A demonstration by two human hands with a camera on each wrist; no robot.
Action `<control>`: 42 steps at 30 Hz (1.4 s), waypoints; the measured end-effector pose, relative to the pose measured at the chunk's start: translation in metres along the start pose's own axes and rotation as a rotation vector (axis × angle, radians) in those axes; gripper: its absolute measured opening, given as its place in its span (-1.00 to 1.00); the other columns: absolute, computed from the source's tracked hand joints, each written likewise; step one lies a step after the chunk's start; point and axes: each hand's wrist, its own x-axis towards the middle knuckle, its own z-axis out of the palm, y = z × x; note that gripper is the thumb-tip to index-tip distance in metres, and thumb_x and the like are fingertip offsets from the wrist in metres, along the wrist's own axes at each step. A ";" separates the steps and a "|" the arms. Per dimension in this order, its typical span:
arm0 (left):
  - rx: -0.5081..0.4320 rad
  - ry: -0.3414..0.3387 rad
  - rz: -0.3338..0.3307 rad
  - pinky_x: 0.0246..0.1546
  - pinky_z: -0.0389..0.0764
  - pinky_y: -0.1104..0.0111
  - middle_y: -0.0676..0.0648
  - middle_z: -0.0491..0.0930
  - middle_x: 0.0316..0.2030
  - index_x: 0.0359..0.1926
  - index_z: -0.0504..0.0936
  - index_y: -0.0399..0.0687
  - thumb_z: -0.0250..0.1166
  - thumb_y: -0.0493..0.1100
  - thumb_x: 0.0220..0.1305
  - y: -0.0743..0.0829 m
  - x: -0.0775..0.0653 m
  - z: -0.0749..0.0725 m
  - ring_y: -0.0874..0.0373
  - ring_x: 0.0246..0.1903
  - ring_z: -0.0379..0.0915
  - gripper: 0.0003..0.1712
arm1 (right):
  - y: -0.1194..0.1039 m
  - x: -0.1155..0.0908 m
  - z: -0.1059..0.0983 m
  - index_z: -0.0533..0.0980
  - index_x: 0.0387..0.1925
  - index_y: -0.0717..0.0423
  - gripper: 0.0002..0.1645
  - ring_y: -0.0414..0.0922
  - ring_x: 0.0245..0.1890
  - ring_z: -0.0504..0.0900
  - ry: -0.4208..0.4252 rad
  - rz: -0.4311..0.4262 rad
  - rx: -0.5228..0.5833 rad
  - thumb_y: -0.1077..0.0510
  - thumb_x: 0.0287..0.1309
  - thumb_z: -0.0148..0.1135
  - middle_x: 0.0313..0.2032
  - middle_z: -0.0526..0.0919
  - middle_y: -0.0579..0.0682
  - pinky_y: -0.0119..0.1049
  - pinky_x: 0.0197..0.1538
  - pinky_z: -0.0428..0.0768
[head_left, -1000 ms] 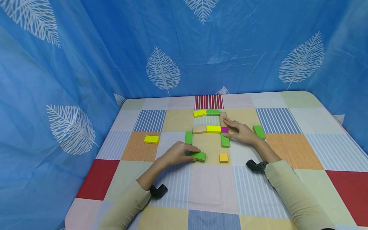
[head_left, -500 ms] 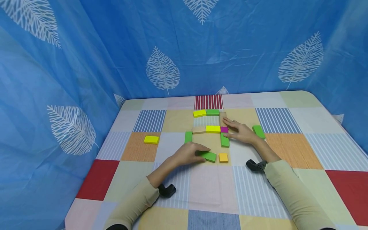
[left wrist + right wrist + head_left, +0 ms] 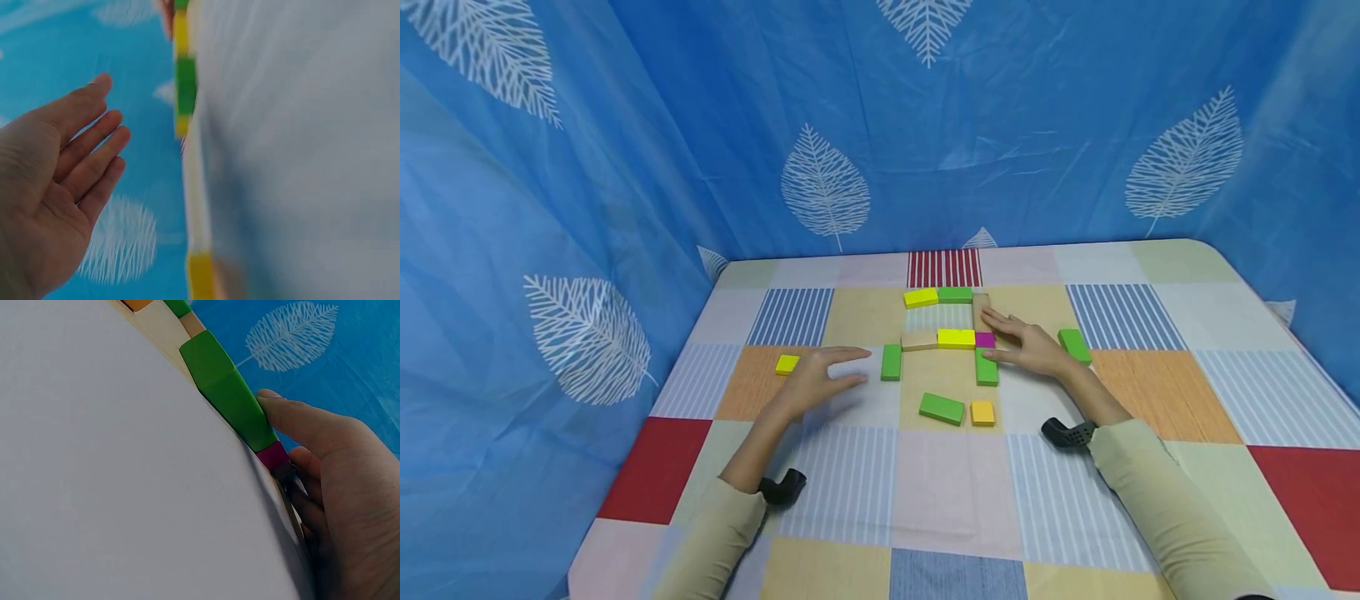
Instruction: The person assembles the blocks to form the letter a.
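Right side: I judge the right hand to be steadying a line of three blocks so that it keeps its alignment. The fingers look relaxed, touching rather than gripping: the thumb is against the near green block, and other fingers reach onto the upper wooden block, with the magenta block between the two. In the right wrist view the lower fingers are too dark for me to read.

Left of magenta, a yellow block and a lower wooden block lie end to end, presumably for a straight row. The askew green block, unheld, lies near the orange-yellow block.

Left side: I read the left hand as hovering over the surface, fingers extended, thumb parted, palm bare. In the head view it partly hides an outlying yellow block; from the left wrist view I take them to be apart. Both forearms angle inward from the near side.
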 end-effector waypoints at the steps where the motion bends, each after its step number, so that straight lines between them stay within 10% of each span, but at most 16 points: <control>1: -0.001 0.023 -0.031 0.04 0.47 0.18 0.00 0.58 -0.01 0.04 0.61 -0.01 0.37 -0.12 0.09 -0.005 -0.003 -0.008 0.10 0.05 0.45 -0.57 | 0.000 0.000 0.000 0.08 0.39 -0.09 -0.08 0.31 0.33 -0.09 0.001 0.002 0.001 -0.21 0.07 0.24 0.39 0.02 -0.06 0.25 0.27 -0.06; 14: -0.024 0.103 -0.266 0.04 0.47 0.15 -0.09 0.55 0.02 0.08 0.57 -0.10 0.41 -0.09 0.03 -0.071 -0.037 -0.055 0.02 0.06 0.43 -0.46 | 0.003 0.001 0.001 0.11 0.38 -0.08 -0.08 0.32 0.32 -0.08 0.011 -0.016 0.004 -0.19 0.05 0.26 0.39 0.03 -0.07 0.26 0.27 -0.06; 26: 0.017 0.052 -0.252 0.00 0.49 0.17 -0.16 0.50 0.08 0.12 0.53 -0.10 0.35 -0.25 0.10 -0.092 -0.044 -0.052 -0.06 0.03 0.43 -0.49 | 0.003 0.001 0.002 0.11 0.38 -0.08 -0.09 0.32 0.32 -0.08 0.010 -0.013 0.000 -0.18 0.06 0.25 0.39 0.03 -0.07 0.23 0.28 -0.05; 34: -0.006 0.056 -0.200 -0.05 0.53 0.25 -0.18 0.54 0.02 0.02 0.59 -0.19 0.38 -0.30 0.04 -0.087 -0.040 -0.049 -0.05 0.02 0.46 -0.55 | 0.004 0.001 0.002 0.11 0.38 -0.07 -0.09 0.31 0.32 -0.07 0.010 -0.012 0.000 -0.18 0.06 0.26 0.39 0.04 -0.06 0.21 0.29 -0.05; 42: -0.107 -0.046 -0.120 -0.05 0.53 0.27 -0.05 0.55 0.02 0.00 0.63 -0.07 0.40 -0.23 0.03 -0.039 -0.023 -0.023 0.07 0.05 0.43 -0.58 | 0.003 0.000 0.002 0.10 0.39 -0.11 -0.08 0.30 0.33 -0.07 0.015 -0.011 -0.002 -0.20 0.05 0.25 0.39 0.04 -0.08 0.21 0.29 -0.04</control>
